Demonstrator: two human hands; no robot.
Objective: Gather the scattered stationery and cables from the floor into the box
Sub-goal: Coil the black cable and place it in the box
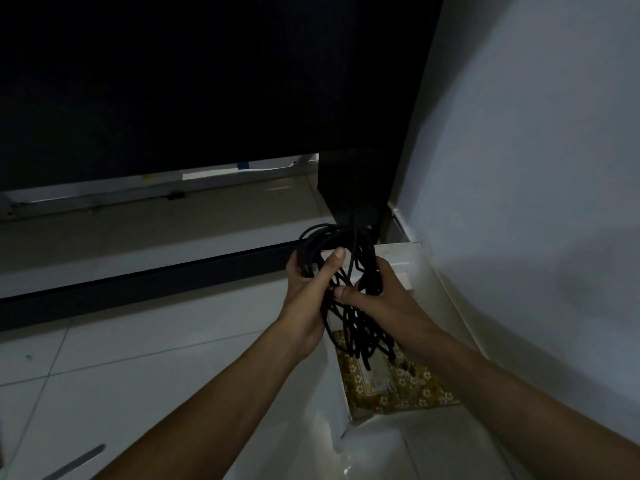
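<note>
Item: tangled bundle of black round-sheathed cables (346, 271), looped several times over. Location: raised in both hands above the open white cardboard box (446, 306), its lower loops dangling down into the box opening.

Left hand (308, 289): grip clenched around the upper left part of the bundle, thumb up against the loops, fingers wrapped behind them. Forearm enters from the lower left.

Right hand (377, 292): grip grasping the right side of the same bundle, thumb pressed across the strands toward the left hand, fingers curled over the cables. Forearm enters from the lower right and crosses over the box.

Box: stands on the floor against the pale blue-grey wall (536, 150), in the corner beside the dark furniture leg (353, 188). Its flaps are open; the far flap stands up toward the wall.

Box contents visible: a flat yellow-ochre item with a white flower print (391, 386), lying at the bottom beneath the hanging cable ends. What kind of item it is cannot be told.

Surroundings: white tiled floor (156, 341) with thin grey joints; a long black bar (149, 282) low across the floor; a large dark panel (207, 81) filling the upper view; a dark slim object (76, 462) lying on the tiles at lower left, too dim to identify.
</note>
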